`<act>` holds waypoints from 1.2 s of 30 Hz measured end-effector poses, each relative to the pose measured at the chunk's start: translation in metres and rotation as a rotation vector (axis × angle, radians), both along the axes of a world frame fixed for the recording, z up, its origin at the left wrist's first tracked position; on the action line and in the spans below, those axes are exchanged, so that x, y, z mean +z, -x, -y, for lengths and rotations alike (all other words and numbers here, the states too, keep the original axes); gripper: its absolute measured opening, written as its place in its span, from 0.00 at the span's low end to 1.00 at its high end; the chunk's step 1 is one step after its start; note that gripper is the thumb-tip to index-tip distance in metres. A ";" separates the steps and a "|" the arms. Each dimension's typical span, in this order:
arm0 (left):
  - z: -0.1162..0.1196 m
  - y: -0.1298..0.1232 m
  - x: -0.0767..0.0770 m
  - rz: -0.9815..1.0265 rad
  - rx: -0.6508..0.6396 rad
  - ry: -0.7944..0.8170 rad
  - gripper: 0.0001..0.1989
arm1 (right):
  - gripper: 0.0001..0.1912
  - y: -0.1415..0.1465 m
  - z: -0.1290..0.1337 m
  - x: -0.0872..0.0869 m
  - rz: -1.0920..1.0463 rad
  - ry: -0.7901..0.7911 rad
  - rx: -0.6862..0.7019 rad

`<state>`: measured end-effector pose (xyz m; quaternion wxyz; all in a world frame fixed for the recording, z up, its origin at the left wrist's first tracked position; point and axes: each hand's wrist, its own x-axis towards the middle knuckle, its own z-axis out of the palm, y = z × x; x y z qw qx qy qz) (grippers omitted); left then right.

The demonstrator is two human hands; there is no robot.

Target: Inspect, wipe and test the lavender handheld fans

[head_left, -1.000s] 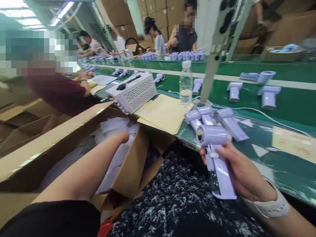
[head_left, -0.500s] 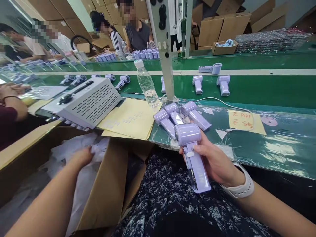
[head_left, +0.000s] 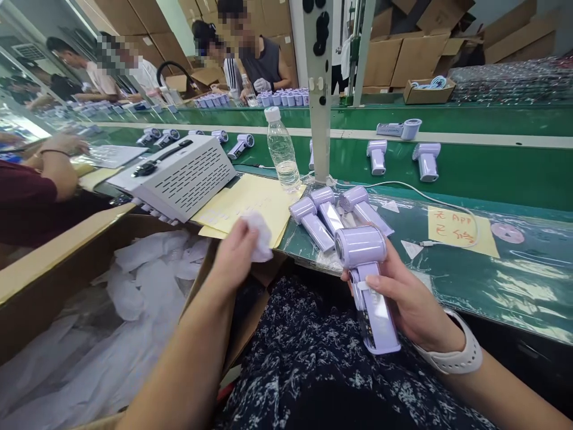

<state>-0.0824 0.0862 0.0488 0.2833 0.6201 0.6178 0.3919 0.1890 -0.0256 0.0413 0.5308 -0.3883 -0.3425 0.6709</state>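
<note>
My right hand (head_left: pixel 409 292) is wrapped round the handle of a lilac handheld fan (head_left: pixel 371 286), held upright over my lap with its round head on top. Pinched in my left hand (head_left: pixel 237 251) is a crumpled white, translucent plastic bag (head_left: pixel 258 236), just above the table's front edge. Below and left of that hand stands an open cardboard box (head_left: pixel 102 230) full of similar white bags (head_left: pixel 147 280). Three more lilac fans (head_left: pixel 313 224) lie close together on the table behind the held one.
A plastic water bottle (head_left: pixel 283 149) stands by a white metal post (head_left: pixel 319 119). Left of it are yellow sheets (head_left: pixel 224 206) and a grey slotted metal box (head_left: pixel 188 179). Further fans (head_left: pixel 427 161) lie on the green conveyor (head_left: pixel 492 170). People work across the line and at left.
My left hand has come up out of the cardboard box and moved right, bringing a white bag with it. My right hand still holds the fan, and the view has shifted slightly.
</note>
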 end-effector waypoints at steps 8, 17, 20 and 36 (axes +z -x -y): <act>0.003 -0.067 -0.021 0.104 -0.448 0.200 0.12 | 0.46 -0.017 0.005 -0.019 0.225 0.050 -0.066; 0.007 -0.074 -0.026 0.270 -0.585 0.229 0.15 | 0.37 0.007 0.004 -0.029 0.912 -0.396 -0.056; 0.003 -0.069 -0.032 0.313 -0.515 0.291 0.14 | 0.19 0.016 -0.010 -0.040 1.204 -0.492 -0.042; 0.059 -0.056 -0.002 -0.767 -0.827 -0.657 0.26 | 0.09 0.022 -0.034 -0.018 1.323 -0.443 0.089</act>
